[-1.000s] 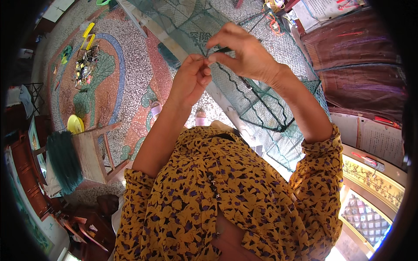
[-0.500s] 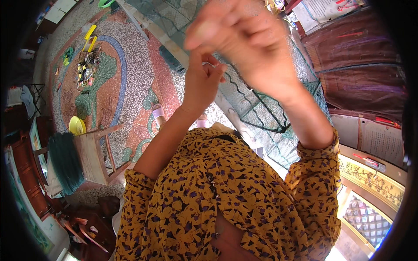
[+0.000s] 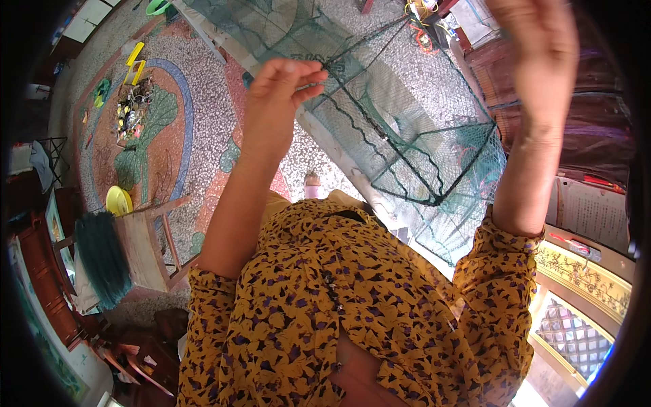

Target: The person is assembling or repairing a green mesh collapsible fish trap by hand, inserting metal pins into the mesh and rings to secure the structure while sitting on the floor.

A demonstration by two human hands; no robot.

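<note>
**Net cage held up at one corner**

While the left hand [image 3: 281, 95] pinches a top corner of the green net cage [image 3: 413, 146], fingers closed on its dark wire frame, the right hand [image 3: 536, 54] is raised to the right, blurred; whether it grips anything I cannot tell. From the pinch the cage runs down and right, between both arms, nearer the left hand. Below lies pebbled floor [image 3: 210, 136], with a wooden stool [image 3: 146, 244] well off to the left.
</note>
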